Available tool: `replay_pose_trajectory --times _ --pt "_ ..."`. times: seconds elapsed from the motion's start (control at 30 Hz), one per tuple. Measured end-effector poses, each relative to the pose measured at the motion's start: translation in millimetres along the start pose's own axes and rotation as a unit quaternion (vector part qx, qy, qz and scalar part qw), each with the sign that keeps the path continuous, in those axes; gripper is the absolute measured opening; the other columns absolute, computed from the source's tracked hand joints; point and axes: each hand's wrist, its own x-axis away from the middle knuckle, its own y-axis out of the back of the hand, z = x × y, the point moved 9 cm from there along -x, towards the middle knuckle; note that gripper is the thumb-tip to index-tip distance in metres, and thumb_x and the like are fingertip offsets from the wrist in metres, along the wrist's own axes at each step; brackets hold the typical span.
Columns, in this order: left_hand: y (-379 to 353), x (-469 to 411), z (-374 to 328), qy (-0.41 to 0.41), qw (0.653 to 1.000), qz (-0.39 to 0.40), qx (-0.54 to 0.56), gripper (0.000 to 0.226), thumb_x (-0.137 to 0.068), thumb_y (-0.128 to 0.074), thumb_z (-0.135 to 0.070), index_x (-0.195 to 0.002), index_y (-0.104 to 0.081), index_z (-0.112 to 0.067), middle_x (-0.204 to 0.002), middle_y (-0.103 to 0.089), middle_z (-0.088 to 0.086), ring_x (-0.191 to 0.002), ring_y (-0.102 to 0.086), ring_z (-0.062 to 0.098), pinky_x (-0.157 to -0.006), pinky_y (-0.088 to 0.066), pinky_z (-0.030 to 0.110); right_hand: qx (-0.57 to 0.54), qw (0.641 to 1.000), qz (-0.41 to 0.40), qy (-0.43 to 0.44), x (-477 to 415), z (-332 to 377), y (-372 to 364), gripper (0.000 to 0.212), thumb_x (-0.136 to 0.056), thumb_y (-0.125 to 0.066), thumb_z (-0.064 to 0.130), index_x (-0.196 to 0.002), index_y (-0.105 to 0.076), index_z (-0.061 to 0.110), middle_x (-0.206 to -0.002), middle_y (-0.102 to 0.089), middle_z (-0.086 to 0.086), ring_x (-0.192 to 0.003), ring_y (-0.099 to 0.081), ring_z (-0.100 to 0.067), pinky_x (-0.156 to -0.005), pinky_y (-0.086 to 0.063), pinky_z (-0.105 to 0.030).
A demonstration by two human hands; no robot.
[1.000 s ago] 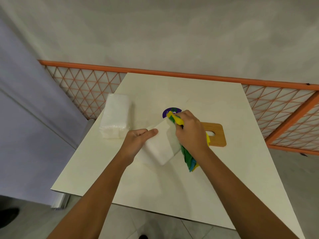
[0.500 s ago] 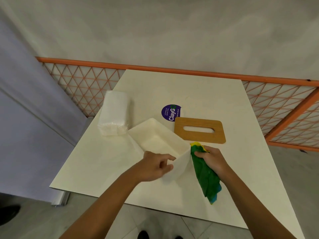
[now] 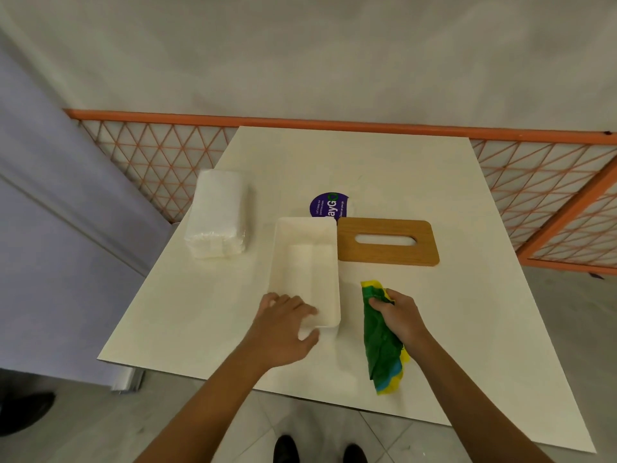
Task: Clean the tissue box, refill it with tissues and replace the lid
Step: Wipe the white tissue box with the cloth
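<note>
Left hand (image 3: 283, 324) grips tissue box (image 3: 305, 262) near end | right hand (image 3: 399, 314) fisted round cloth (image 3: 382, 349)

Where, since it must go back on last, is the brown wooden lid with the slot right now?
In the head view, the brown wooden slotted lid lies flat on the white table, just right of the open white plastic tissue box.

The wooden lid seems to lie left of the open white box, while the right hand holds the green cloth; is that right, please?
Not quite: the head view shows the wooden lid lying right of the white box; the right hand does hold the green cloth.
</note>
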Motion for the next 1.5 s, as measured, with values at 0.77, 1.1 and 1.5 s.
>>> replay_pose_trajectory --times 0.77,1.1,1.5 --pt "-9.8 19.3 32.4 0.197 0.823 -0.043 0.530 0.039 -0.095 -0.047 -0.025 -0.056 -0.049 -0.023 -0.055 -0.040 -0.014 -0.059 -0.037 0.002 -0.062 -0.030 0.016 0.151 0.926 -0.018 0.347 73.1 60.0 -71.9 0.031 -0.087 -0.054 0.006 -0.117 -0.063 0.012 -0.101 -0.058 -0.006 -0.093 -0.058 -0.017 -0.079 -0.038 -0.012" --pt "-7.9 24.1 51.9 0.212 0.771 -0.061 0.597 0.028 -0.096 -0.046 -0.025 -0.084 -0.071 -0.020 -0.084 -0.072 -0.014 -0.082 -0.063 -0.011 -0.071 -0.043 -0.001 0.241 0.907 -0.041 0.342 60.5 58.7 -74.5 0.039 -0.082 -0.054 0.003 -0.120 -0.061 0.013 -0.109 -0.058 -0.006 -0.098 -0.059 -0.026 -0.078 -0.052 -0.039" --pt "-8.7 26.5 82.9 0.199 0.810 -0.062 0.548 0.028 -0.093 -0.053 -0.033 -0.077 -0.056 -0.010 -0.086 -0.044 0.000 -0.084 -0.041 0.011 -0.067 -0.034 0.013 0.293 0.867 -0.051 0.399 58.2 75.7 -88.1 0.049 -0.065 -0.048 0.004 -0.109 -0.068 0.014 -0.098 -0.063 -0.002 -0.084 -0.063 -0.025 -0.059 -0.054 -0.033"
